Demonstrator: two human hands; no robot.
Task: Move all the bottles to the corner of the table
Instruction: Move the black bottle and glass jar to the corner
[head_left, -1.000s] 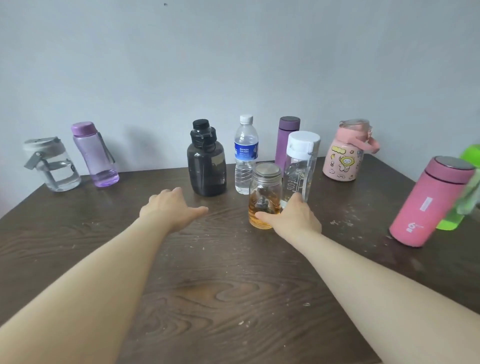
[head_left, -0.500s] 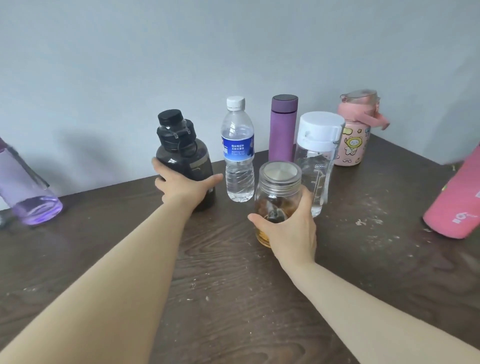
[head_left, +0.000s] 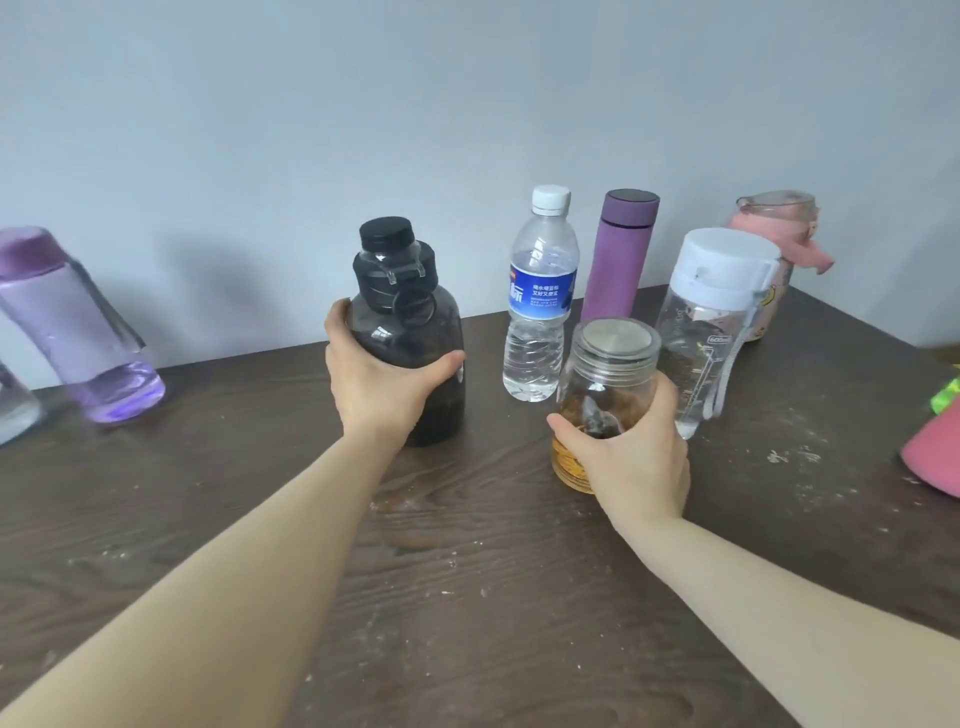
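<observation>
Dark wooden table (head_left: 467, 597); water bottle (head_left: 540, 296), blue Chinese-lettered label (head_left: 540, 296).

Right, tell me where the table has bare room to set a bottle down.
Bare tabletop lies near the person, around both forearms, and between the lilac bottle and the black bottle. It is crowded from the water bottle rightward to the white-lidded bottle.

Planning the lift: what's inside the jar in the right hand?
The jar holds amber liquid at the bottom and a dark clump above it; the right hand covers part of it.
</observation>
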